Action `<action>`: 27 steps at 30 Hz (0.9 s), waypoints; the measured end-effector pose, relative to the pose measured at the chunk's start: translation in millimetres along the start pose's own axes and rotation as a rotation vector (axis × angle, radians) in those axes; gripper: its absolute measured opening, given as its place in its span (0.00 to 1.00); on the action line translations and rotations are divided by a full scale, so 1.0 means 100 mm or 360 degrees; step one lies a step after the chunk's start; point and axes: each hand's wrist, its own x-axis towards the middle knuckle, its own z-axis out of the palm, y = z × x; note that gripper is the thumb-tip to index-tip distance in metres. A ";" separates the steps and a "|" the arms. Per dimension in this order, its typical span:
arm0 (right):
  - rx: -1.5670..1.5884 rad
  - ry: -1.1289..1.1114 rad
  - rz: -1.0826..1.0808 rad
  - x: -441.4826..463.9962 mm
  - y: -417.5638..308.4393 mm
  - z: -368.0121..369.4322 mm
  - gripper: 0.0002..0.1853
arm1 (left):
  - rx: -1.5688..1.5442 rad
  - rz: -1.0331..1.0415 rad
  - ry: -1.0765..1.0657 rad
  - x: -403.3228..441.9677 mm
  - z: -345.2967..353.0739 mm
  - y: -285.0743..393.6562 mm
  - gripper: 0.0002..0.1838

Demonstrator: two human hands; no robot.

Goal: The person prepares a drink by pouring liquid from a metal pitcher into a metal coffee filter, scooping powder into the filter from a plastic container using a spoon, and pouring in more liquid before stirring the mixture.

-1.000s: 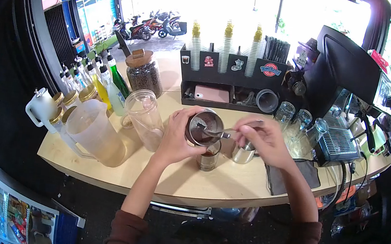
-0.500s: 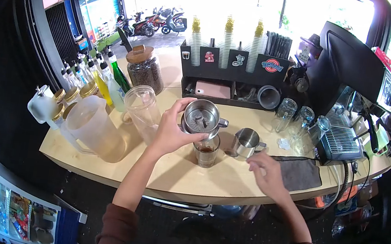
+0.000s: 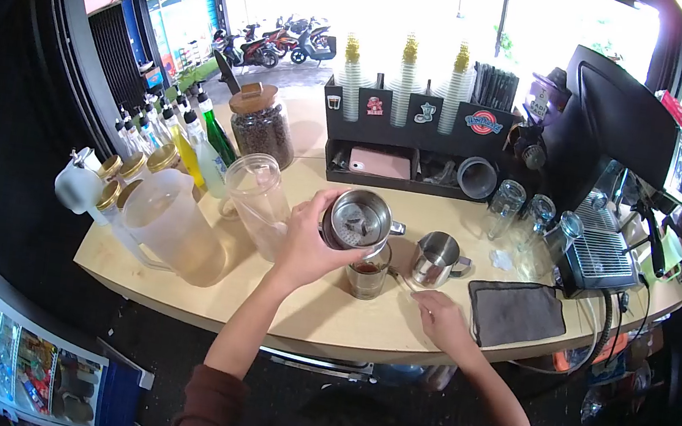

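Steel cup clamped in the left hand, I see it over the glass; whether the right hand grips anything, I cannot tell. Pale desk stretches from glass to curved front edge, motorbikes parked outside.

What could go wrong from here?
1. The left hand holds the metal cup tilted above the drinking glass; a slip could spill its contents or knock the glass.
2. The right hand is low over the counter, close to the metal pitcher; a careless sweep might tip it.
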 end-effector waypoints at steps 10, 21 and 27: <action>-0.0325 0.0631 -0.0132 0.36 0.03 -0.38 0.14 | 0.0250 0.0159 0.0042 -0.10 0.03 0.00 0.45; 0.1326 0.0339 0.0620 0.24 0.76 -0.20 0.09 | 0.0360 0.0435 -0.0065 -0.02 0.00 -0.03 0.46; 0.1632 0.0414 0.0628 0.34 0.76 -0.30 0.11 | 0.0469 0.0501 -0.0074 0.02 -0.03 0.00 0.46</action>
